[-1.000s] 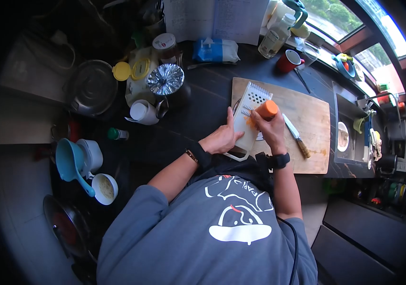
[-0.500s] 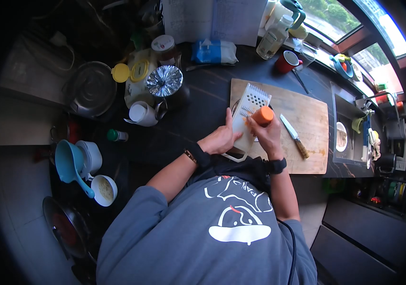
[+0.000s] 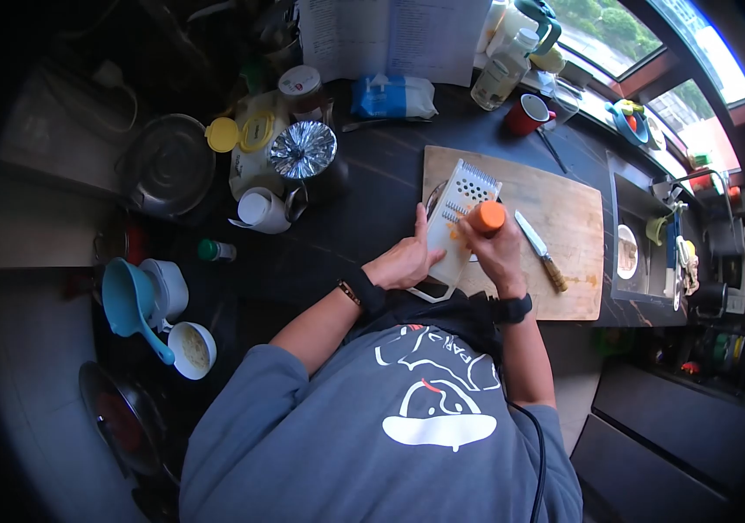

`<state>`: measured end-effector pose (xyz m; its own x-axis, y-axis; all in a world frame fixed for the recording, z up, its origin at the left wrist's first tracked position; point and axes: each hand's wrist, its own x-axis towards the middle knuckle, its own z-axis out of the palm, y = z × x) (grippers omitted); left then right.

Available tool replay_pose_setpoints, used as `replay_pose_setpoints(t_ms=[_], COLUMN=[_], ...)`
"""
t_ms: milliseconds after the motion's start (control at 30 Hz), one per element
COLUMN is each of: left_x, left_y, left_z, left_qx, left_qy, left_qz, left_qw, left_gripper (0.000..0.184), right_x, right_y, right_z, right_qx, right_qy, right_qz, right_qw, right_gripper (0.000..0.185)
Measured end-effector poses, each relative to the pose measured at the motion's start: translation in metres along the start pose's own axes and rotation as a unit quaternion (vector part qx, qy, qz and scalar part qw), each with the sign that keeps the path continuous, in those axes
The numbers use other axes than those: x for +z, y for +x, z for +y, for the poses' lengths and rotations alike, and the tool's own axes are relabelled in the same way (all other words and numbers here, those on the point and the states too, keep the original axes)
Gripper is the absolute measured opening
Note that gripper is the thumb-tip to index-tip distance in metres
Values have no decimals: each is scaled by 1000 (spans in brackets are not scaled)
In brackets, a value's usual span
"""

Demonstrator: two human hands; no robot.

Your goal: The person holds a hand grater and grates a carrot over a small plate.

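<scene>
A white flat grater (image 3: 449,254) lies tilted over the left part of a wooden cutting board (image 3: 564,205), its holed and toothed end pointing away from me. My left hand (image 3: 403,263) grips the grater's left edge, with one finger stretched along the side. In my right hand (image 3: 499,257) is a thick orange carrot (image 3: 487,216), held against the grater's face near the small teeth. Bits of orange cling to the white surface. A knife (image 3: 538,250) with a wooden handle rests on the board, right of my right hand.
Right of the board is a sink (image 3: 638,196) with a white bowl (image 3: 626,251). A red mug (image 3: 527,115) stands behind the board. To the left are a foil-topped container (image 3: 303,150), a green-capped bottle (image 3: 216,250), a blue ladle (image 3: 127,296) and a white bowl (image 3: 191,350).
The grater has shifted slightly toward me and to the right. The carrot and my right hand have moved slightly down and to the right with it.
</scene>
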<state>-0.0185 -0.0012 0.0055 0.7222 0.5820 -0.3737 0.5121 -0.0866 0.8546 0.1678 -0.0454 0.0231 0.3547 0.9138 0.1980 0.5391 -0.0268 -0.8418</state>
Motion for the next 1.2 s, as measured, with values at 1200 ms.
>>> replay_pose_setpoints(t_ms=[1200], left_x=[-3], left_y=[-1], left_z=[4], left_qx=[-18], left_qy=[9], left_qz=[-14], left_qw=[1000], left_gripper=[90], right_x=[2], right_y=[-4], right_z=[-2], right_qx=[-21], right_qy=[4], right_qz=[-13], right_qw=[1000], right_gripper=[37])
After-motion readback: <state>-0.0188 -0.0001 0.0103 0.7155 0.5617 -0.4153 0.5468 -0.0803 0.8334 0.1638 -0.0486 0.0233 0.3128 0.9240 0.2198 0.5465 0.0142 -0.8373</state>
